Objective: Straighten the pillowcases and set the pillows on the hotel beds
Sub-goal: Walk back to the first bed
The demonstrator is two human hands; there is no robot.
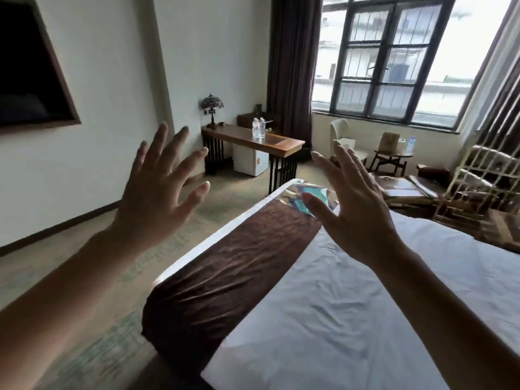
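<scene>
Currently both hands are raised in front of the camera, backs toward it, above the foot end of the bed (351, 291). Left hand (157, 198): fingers (194, 161) straight and spread wide, holding nothing, touching nothing. Right hand (357, 209): fingers (323, 164) also straight and fanned, palm facing away, empty.

Judgement: this open, lifted pose looks like a ready or start gesture, not a working grip; no pillow handling is under way.

Task objects: no pillow or pillowcase is visible anywhere in this view. They are presumably at the head of the bed or elsewhere, out of frame; I cannot tell which.

Bed: white sheet, lightly creased, with a dark brown bed runner (233, 268) laid across its foot edge and draped over the near corner. A patterned teal patch of the runner shows near the far corner, partly behind the right hand.

Containers: two clear water bottles (259, 128) stand upright, touching or nearly so, on the wooden tabletop (270, 142) against the far wall; contents appear clear, fill level too small to read. A small white fridge (250, 161) sits under it, door closed. Another bottle (410, 144) stands on the round side table (394, 156) by the window.
</scene>
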